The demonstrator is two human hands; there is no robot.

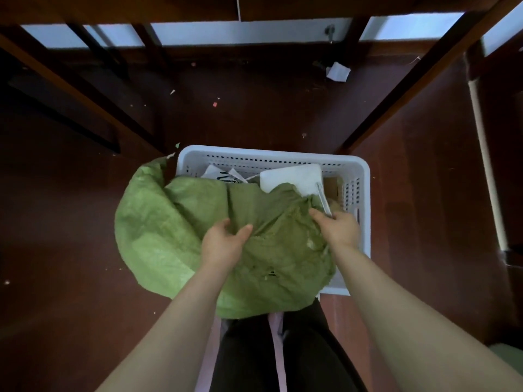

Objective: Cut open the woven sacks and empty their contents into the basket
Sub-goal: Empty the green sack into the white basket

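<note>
I see the green woven sack (175, 236) draped over the near and left part of the white plastic basket (359, 176), with its left portion hanging past the basket's left wall toward the dark red-brown floor (70, 250). The sack lies crumpled and slack; frayed spots show in the fabric near its lower middle.

My left hand (222, 244) rests on the sack near its centre, fingers curled and thumb opposed, bunching a fold of the fabric between them. My right hand (338, 227) sits at the sack's right edge, closed around the handle of a slim metal cutting tool (322, 198); the tool's shaft points away from me, over the sack's upper rim and toward the basket interior. I cannot tell whether it is a knife or scissors.

Inside the basket, beyond the sack, I see a white flat parcel (294, 175), a white printed packet (223, 174) to its left, and a brown cardboard piece (334, 186) against the right wall. A crumpled white paper scrap (338, 71) lies on the floor well beyond the basket. Dark trousers (283, 349) show at the bottom of the view, between my forearms.
</note>
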